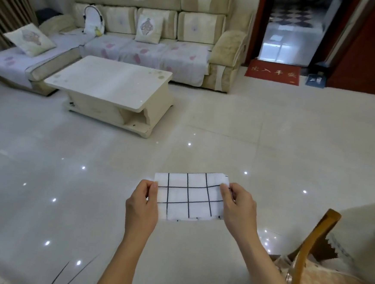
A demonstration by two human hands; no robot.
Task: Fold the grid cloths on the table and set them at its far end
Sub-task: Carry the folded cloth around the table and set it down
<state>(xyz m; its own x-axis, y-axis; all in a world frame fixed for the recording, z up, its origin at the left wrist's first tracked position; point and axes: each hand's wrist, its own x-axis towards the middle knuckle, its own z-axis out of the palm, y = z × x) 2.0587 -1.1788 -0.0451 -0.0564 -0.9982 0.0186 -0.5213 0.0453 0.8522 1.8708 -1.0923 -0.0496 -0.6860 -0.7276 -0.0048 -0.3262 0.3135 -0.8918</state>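
A white grid cloth with black lines, folded into a small rectangle, hangs in the air above the tiled floor in front of me. My left hand pinches its left edge between thumb and fingers. My right hand pinches its right edge the same way, and the cloth is stretched flat between the two. A low cream coffee table stands farther off at the upper left, its top bare. No other grid cloth is in view.
A cream sofa with cushions and a white backpack stands behind the table. A wooden chair with a padded seat is at my lower right. A red doormat lies at an open doorway, far right. Glossy floor tiles lie between.
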